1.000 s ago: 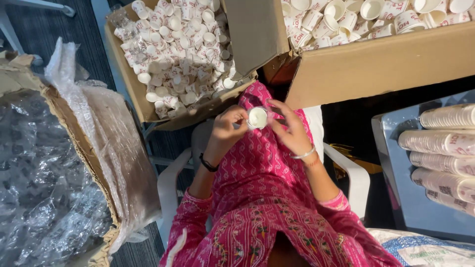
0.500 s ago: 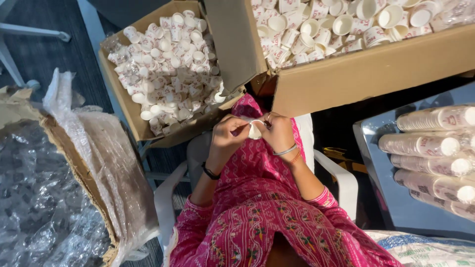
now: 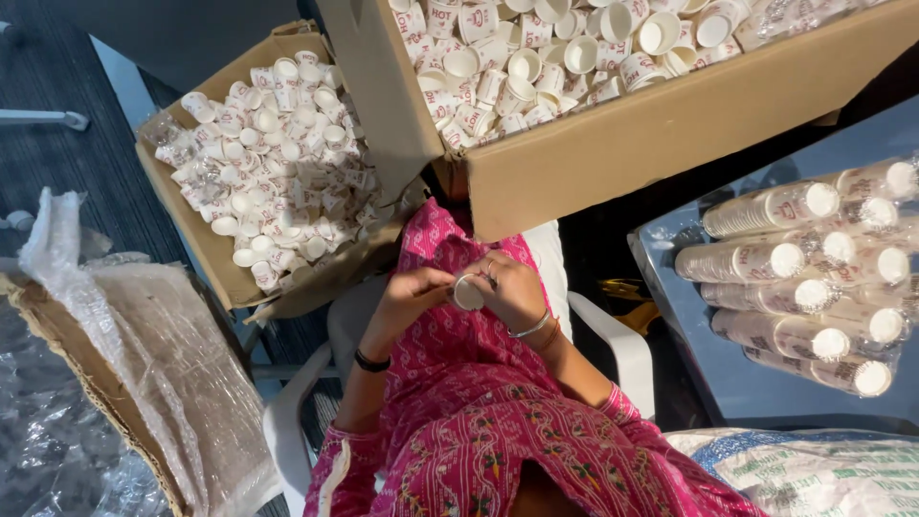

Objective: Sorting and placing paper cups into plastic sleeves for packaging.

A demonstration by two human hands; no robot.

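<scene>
I see both hands, left hand point(image 3: 414, 290) and right hand point(image 3: 512, 290), pinching one small white paper cup point(image 3: 468, 292); squeezed harder, its thin rim might crumple, though the grip looks partly hidden.

Your hands meet over your lap, the left hand point(image 3: 414, 290) and the right hand point(image 3: 512, 287) touching a single small cup point(image 3: 468, 292) held between them. You sit on a chair point(image 3: 613, 349) whose armrests show on either side of you. Ahead of you on the left stands an open box point(image 3: 215, 258) with loose cups point(image 3: 278, 163) heaped in it. Ahead on the right, a larger box point(image 3: 651, 134) holds more loose cups point(image 3: 536, 57), its near corner just above your hands. At your right, stacked cup sleeves point(image 3: 795, 278) lie side by side on a tabletop point(image 3: 747, 393). At your left a plastic-lined carton point(image 3: 124, 373) stands near the chair.
</scene>
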